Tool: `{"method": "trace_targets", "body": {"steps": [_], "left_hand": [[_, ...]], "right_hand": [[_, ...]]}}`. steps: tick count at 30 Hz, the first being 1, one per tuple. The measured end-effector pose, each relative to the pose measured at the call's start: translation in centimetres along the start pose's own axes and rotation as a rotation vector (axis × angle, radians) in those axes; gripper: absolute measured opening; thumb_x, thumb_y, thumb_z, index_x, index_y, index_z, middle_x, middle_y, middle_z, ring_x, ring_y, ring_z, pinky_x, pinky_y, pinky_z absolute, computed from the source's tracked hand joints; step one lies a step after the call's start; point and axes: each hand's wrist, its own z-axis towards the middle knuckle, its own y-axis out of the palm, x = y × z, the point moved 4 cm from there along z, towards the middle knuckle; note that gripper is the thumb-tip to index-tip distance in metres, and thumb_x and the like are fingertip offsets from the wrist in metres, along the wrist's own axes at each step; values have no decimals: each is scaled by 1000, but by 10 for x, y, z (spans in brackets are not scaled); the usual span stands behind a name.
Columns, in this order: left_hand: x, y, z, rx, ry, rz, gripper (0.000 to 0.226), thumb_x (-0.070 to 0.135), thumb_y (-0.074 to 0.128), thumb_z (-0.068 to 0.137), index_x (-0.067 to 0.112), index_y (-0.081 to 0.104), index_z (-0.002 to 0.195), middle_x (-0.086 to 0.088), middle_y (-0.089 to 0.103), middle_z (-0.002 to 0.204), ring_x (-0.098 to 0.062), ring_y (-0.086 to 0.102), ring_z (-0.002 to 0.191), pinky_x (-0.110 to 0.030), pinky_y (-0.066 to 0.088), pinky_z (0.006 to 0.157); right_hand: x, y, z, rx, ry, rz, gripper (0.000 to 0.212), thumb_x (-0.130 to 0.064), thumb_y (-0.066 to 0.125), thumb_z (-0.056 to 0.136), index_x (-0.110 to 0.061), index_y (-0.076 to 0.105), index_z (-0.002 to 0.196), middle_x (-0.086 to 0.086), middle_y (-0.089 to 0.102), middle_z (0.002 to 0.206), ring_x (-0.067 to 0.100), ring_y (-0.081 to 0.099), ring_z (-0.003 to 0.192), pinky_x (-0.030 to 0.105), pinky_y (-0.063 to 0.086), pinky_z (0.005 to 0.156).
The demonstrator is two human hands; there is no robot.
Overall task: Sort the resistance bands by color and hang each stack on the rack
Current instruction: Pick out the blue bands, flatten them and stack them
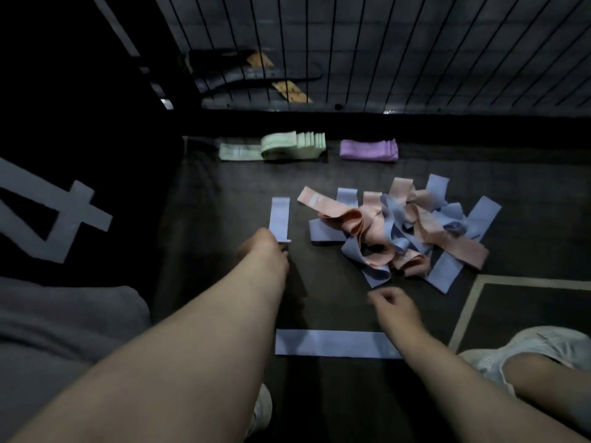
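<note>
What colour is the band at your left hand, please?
Pale blue; the band shows best in head view.

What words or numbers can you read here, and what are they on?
"4": large pale numeral on the dark surface at the left.
White tag on a pink band: too blurred to read.
Pale tag on the flat green band: too blurred to read.
No other text is legible.
</note>
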Motion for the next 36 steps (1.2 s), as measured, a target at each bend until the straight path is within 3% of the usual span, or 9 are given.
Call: {"method": "trace_targets", "body": {"steps": [6, 8, 11, 13, 18, 22, 27, 33, 36], "left_hand": [[-2, -8, -81, -167, 23, 51, 25, 5, 54, 87, -7, 69, 104, -17, 59, 63, -20, 51, 31, -19, 40, 35], [-13, -23, -102, -218, 60, 72, 20, 7, 61, 87, -7, 72, 98, -20, 66, 69, -23, 60, 40, -25, 47, 39], [-33, -43, -126, -309, 88, 114, 13, 6, 74, 82, -5, 73, 88, -21, 73, 83, -31, 73, 81, -43, 61, 73], [-46, -56, -140, -399, 70, 165, 24, 14, 79, 80, -4, 73, 94, -17, 71, 79, -27, 68, 75, -36, 57, 70], [-33, -93, -165, -210, 383, 345, 37, 1, 56, 83, 16, 57, 117, -8, 55, 118, -23, 55, 94, -31, 48, 74], [-29, -101, -205, -679, 572, 514, 52, -9, 44, 79, 18, 66, 118, -3, 63, 122, -11, 57, 101, -25, 45, 75], [-38, -114, -222, -710, 624, 748, 22, -5, 51, 88, 4, 71, 92, -9, 66, 93, -16, 61, 87, -19, 48, 72], [-49, -118, -228, -687, 470, 931, 21, 16, 70, 73, 18, 72, 52, -8, 65, 79, -28, 60, 82, -39, 49, 78], [-49, -113, -207, -658, 422, 1012, 18, 15, 68, 85, 19, 75, 69, -12, 66, 94, -28, 63, 88, -41, 53, 79]], "right_hand": [[-102, 52, -73, -586, 34, 510, 63, -68, 53, 91, -9, 70, 106, 8, 73, 98, 23, 68, 91, 34, 49, 76], [-116, 62, -92, -515, 65, 620, 53, -60, 63, 89, -7, 70, 91, 11, 70, 80, 26, 67, 72, 32, 53, 68], [-117, 57, -109, -177, -82, 409, 33, -37, 67, 88, -5, 67, 91, 12, 72, 94, 30, 68, 88, 38, 55, 87], [-114, 40, -120, -37, -265, 172, 22, -21, 57, 95, -3, 68, 94, 11, 72, 100, 30, 66, 93, 33, 53, 87], [-116, -12, -169, -176, -669, -465, 18, -24, 51, 95, -8, 59, 93, 8, 62, 98, 21, 53, 88, 29, 42, 73], [-121, -42, -215, -350, -855, -896, 17, -29, 50, 95, -16, 58, 89, 3, 59, 88, 17, 53, 77, 30, 39, 63], [-114, -80, -230, -341, -876, -924, 16, -28, 53, 96, -19, 56, 83, -3, 65, 79, 9, 67, 65, 33, 53, 64], [-90, -121, -198, -201, -725, -531, 19, -25, 53, 100, -22, 63, 84, 0, 61, 72, 13, 55, 57, 24, 46, 54], [-75, -129, -163, -149, -570, -382, 21, -26, 53, 99, -26, 59, 79, 8, 61, 77, 24, 55, 68, 37, 53, 65]]}}
